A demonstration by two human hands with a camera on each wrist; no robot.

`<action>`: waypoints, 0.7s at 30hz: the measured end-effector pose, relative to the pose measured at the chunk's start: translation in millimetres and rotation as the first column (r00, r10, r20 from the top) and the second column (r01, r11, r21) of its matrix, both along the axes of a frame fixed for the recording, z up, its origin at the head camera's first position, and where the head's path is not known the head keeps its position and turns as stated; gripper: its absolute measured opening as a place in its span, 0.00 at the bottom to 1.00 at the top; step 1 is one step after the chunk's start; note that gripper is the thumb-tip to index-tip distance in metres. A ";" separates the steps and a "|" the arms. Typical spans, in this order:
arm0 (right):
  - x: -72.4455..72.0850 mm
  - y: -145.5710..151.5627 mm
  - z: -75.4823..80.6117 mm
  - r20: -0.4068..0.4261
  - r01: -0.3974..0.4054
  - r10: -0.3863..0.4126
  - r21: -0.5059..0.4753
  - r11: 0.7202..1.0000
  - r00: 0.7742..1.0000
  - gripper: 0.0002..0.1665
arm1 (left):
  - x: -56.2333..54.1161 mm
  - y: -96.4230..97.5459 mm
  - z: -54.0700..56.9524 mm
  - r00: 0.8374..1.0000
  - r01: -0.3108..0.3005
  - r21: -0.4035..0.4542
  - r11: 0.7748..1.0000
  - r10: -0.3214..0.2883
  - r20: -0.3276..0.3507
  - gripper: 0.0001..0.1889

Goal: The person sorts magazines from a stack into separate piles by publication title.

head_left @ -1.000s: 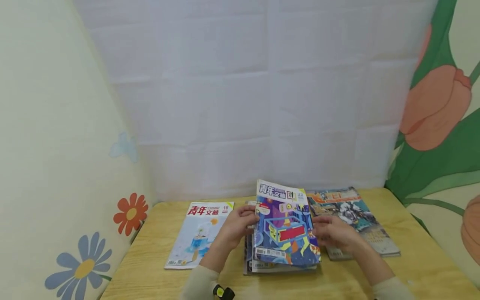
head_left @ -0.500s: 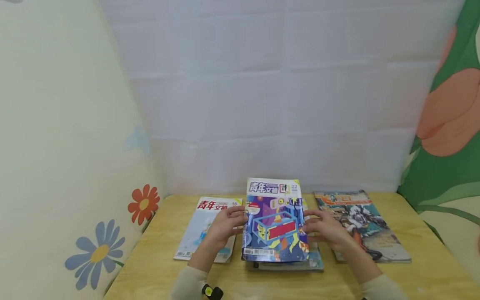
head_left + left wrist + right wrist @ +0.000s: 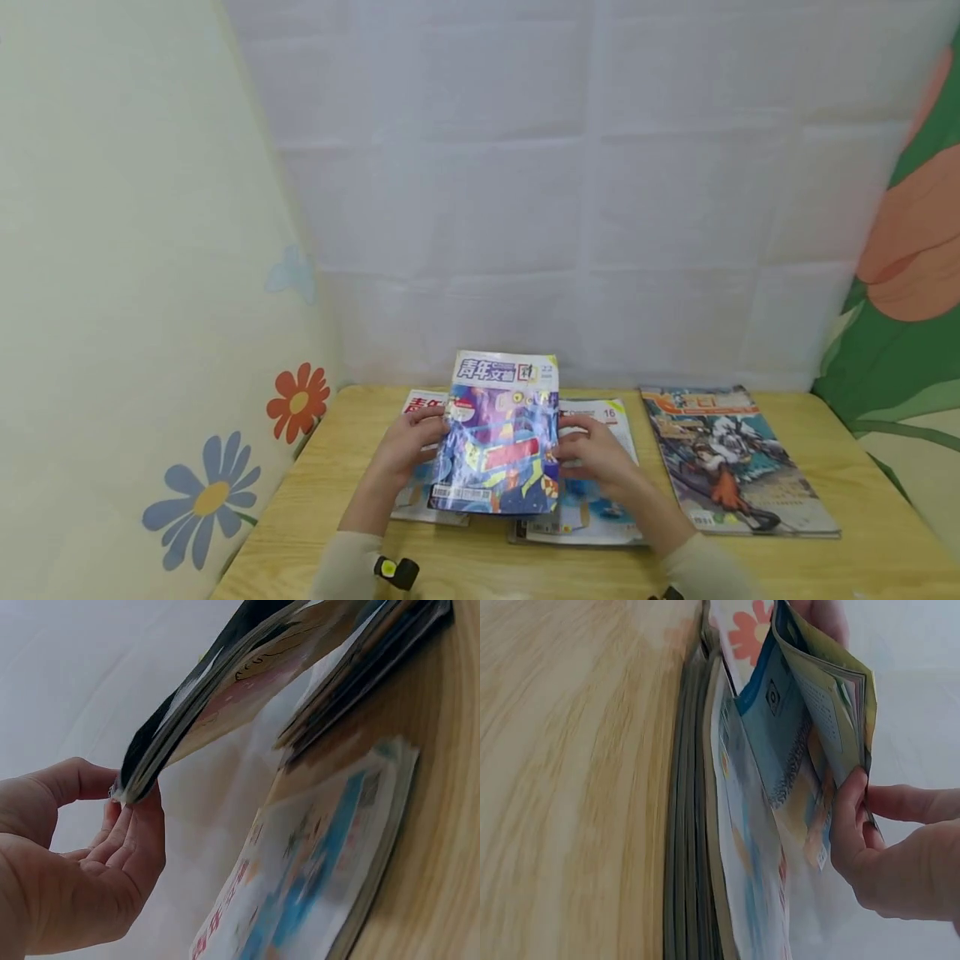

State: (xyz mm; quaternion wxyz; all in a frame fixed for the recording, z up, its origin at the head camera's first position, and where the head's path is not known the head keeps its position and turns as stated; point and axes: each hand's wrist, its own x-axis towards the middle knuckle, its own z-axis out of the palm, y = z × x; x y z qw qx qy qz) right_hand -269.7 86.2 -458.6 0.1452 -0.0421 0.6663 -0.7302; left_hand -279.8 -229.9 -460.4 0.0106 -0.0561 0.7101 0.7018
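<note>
A purple magazine (image 3: 498,437) with a white title band is held up above the table, lying partly in front of two other groups of magazines. My left hand (image 3: 408,450) pinches its left edge between thumb and fingers, which the left wrist view shows closely. At the opposite edge my right hand (image 3: 596,458) pinches it too, and in the right wrist view its loose pages (image 3: 847,712) fan slightly apart. Below on the left lies a light-blue magazine (image 3: 307,862), mostly covered in the head view. A stack of magazines (image 3: 697,825), topped by a pale blue cover, lies below on the right.
On the right side of the wooden table (image 3: 465,567) lies a larger magazine (image 3: 738,462) with a dark illustrated cover. A white cloth (image 3: 465,192) hangs behind the table. Painted walls with flowers (image 3: 212,498) stand on both sides.
Both hands have carried the purple magazine leftward, off the stack and over towards the light-blue magazine. More of the stack's top cover now shows. The head view has shifted a little.
</note>
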 end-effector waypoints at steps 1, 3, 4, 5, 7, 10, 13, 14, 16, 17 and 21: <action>-0.3 -7.2 0.1 0.002 0.008 -0.008 -0.005 1.000 1.000 0.30 | -0.9 -5.1 -0.1 1.000 -0.015 -0.008 1.000 0.015 0.006 0.24; -1.9 -21.3 -1.2 0.002 0.017 -0.017 -0.014 1.000 1.000 0.30 | -2.5 -15.2 -0.2 0.999 -0.045 -0.021 0.999 0.045 0.017 0.25; -3.0 -28.3 -2.2 0.004 0.019 -0.019 -0.016 1.000 1.000 0.30 | -2.8 -20.1 -0.4 0.998 -0.055 -0.032 0.998 0.056 0.021 0.25; -4.0 -35.1 -3.1 0.005 0.018 -0.018 -0.018 1.000 1.000 0.31 | -3.3 -24.7 -1.0 0.997 -0.065 -0.044 0.997 0.066 0.026 0.26; -6.3 -48.6 -5.2 0.013 0.020 -0.020 -0.011 1.000 1.000 0.31 | -3.7 -33.8 -1.8 0.994 -0.096 -0.069 0.993 0.100 0.045 0.26; -8.9 -68.4 -8.5 0.031 0.026 -0.027 0.023 0.999 0.999 0.33 | -3.6 -46.3 -3.9 0.987 -0.129 -0.119 0.985 0.139 0.081 0.27; -10.1 -86.8 -11.8 0.049 0.035 -0.037 0.051 0.998 0.998 0.33 | -4.2 -57.3 -8.2 0.977 -0.160 -0.160 0.974 0.180 0.115 0.27; -10.2 -92.4 -13.0 0.052 0.037 -0.040 0.056 0.998 0.998 0.33 | -4.3 -60.5 -10.2 0.974 -0.167 -0.172 0.971 0.189 0.122 0.27; -10.6 -102.3 -15.7 0.047 0.037 -0.040 0.062 0.997 0.998 0.32 | -4.2 -65.5 -14.1 0.970 -0.184 -0.198 0.963 0.211 0.124 0.27; -10.8 -106.6 -16.8 0.046 0.037 -0.040 0.063 0.997 0.998 0.32 | -4.2 -67.5 -16.2 0.967 -0.193 -0.213 0.958 0.222 0.122 0.26; -10.8 -119.1 -20.8 0.065 0.039 -0.044 0.076 0.996 0.997 0.31 | -3.1 -71.0 -23.6 0.965 -0.210 -0.299 0.931 0.246 0.087 0.23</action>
